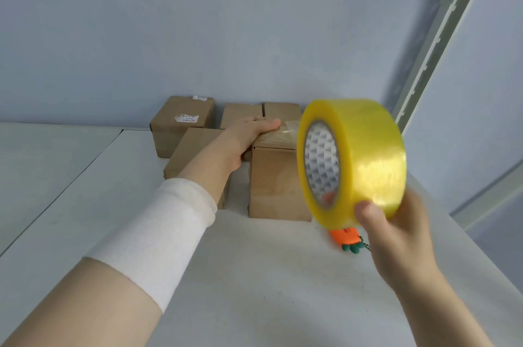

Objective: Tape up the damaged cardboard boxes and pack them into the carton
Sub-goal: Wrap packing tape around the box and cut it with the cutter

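A small brown cardboard box (276, 182) stands upright in the middle of the white shelf. My left hand (250, 135) lies flat on its top and presses down a strip of clear tape. That strip runs right to a large yellow tape roll (365, 159), which my right hand (396, 233) grips from below, thumb on the outer face, fingers inside the core. The roll hangs in the air beside the box's right edge.
Several more brown boxes (182, 123) stand behind and left of the taped one, against the blue wall. An orange carrot-shaped cutter (346, 239) lies on the shelf (268, 290) under the roll. A metal rack post (441, 40) rises at the right.
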{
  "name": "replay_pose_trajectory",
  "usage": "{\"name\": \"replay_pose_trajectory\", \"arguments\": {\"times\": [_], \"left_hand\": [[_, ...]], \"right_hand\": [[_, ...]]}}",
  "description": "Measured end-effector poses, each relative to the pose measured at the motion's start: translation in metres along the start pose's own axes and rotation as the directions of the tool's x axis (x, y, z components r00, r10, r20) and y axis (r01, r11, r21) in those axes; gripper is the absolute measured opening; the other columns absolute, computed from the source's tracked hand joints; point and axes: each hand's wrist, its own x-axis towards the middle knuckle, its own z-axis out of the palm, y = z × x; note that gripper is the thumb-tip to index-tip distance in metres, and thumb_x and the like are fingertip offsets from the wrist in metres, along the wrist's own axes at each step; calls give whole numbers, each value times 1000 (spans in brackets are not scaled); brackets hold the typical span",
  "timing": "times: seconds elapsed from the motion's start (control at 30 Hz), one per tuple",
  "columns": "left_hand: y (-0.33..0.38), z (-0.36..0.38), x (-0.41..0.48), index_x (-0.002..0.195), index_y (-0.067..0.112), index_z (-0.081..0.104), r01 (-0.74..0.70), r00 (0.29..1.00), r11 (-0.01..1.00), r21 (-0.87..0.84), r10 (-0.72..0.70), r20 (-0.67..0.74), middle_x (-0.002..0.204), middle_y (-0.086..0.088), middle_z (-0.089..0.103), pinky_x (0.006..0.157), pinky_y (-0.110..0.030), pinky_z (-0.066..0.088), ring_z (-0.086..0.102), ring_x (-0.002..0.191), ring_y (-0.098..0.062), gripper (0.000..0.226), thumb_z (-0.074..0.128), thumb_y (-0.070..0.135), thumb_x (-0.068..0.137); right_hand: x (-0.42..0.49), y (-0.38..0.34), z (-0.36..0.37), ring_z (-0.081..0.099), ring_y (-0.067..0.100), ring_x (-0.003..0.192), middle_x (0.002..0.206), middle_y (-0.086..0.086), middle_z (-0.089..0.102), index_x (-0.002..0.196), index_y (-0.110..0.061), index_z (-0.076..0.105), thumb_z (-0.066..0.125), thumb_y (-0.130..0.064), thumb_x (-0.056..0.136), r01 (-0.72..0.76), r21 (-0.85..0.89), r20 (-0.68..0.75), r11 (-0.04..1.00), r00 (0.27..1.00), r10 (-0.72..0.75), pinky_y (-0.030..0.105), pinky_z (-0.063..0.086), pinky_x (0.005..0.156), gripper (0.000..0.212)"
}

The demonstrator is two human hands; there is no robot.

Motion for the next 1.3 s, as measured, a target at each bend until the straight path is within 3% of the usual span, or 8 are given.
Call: {"name": "replay_pose_trajectory", "arguments": {"times": [0.1,0.27,0.4,0.57,0.83,0.97,1.17,1.3], "left_hand": [[1,0,-2,110,17,63,14,1000,999,37,-14,2,99,-3,67,67,-26,47,62,90,-17,33,68,34,82],[5,4,-11,110,22,59,-21,1000,996,87,20,6,109,-3,63,69,-25,46,60,90,-13,32,66,38,84],[-6,-10,-29,126,51,41,-377,924,897,231,349,156,146,15,30,100,-20,30,30,132,-4,50,60,56,81],[-20,-6,-48,109,48,52,-572,811,675,465,549,202,139,2,35,104,-23,36,32,128,3,58,84,35,63],[-17,26,-64,95,34,61,-335,931,930,151,352,-101,112,-2,63,85,-32,54,63,99,-12,52,72,61,53],[-16,23,-61,100,31,57,-284,950,946,157,300,-88,111,0,64,85,-34,54,64,98,-14,55,77,52,53],[-18,17,-68,90,43,58,-359,931,924,132,365,-22,98,5,66,65,-19,53,67,84,-8,35,77,42,60],[-17,21,-75,88,37,59,-420,902,882,214,431,-4,95,6,65,79,-32,55,64,90,-13,33,77,43,61]], "right_hand": [[-23,3,4,61,-8,59,63,-25,65,77,-38,69,68,-64,63,-50,51,13,997,999,50,7,46,52,30],[-26,10,11,61,-8,64,69,-25,67,86,-48,68,71,-49,59,-103,65,38,993,994,101,8,46,56,27],[-28,8,16,59,-8,65,74,-26,66,90,-51,65,65,-76,58,-113,37,92,993,990,109,7,44,57,41],[-19,-5,11,55,-12,52,57,-24,63,72,-32,70,69,-64,60,-98,59,-30,993,995,100,5,42,47,34],[43,-35,-8,68,7,61,63,-8,71,68,-34,74,64,-82,43,-238,207,-79,949,963,259,24,54,56,55],[50,-31,1,69,9,60,63,-6,71,66,-35,74,62,-57,72,-283,220,-110,934,944,312,22,53,53,25],[64,-46,4,67,12,52,56,-2,68,57,-23,73,58,-52,71,-330,289,-212,899,894,396,23,51,47,35],[86,-71,-2,65,11,47,52,-2,67,54,-20,71,62,-52,79,-361,272,-221,892,879,423,22,50,44,42]]}}
